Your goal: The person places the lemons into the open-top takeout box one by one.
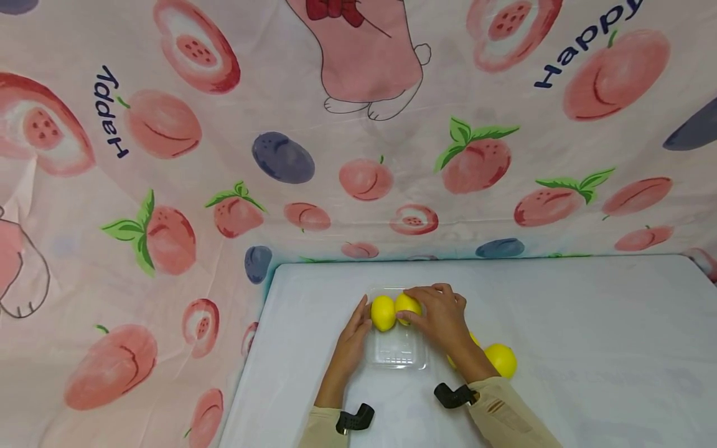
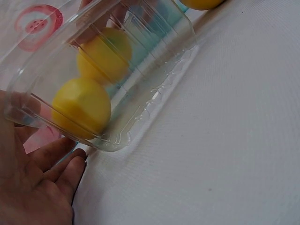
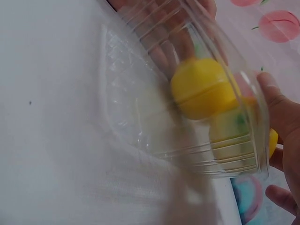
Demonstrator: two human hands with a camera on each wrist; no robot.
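A clear plastic container (image 1: 396, 354) lies on the white table with two yellow lemons inside, side by side at its far end. My left hand (image 1: 354, 336) rests along the container's left side, fingers fairly straight; the left wrist view shows that hand (image 2: 42, 173) right at the container wall. The left lemon (image 1: 383, 313) is free of my fingers. My right hand (image 1: 442, 314) reaches over the right rim and holds the right lemon (image 1: 407, 306) between thumb and fingers. Through the clear wall in the right wrist view, both lemons show, one of them a yellow lemon (image 3: 204, 89) near the left fingers.
Another lemon (image 1: 501, 360) lies on the table (image 1: 605, 348) to the right of the container, with more yellow partly hidden under my right forearm. A fruit-patterned cloth (image 1: 364, 143) hangs behind the table and along its left side.
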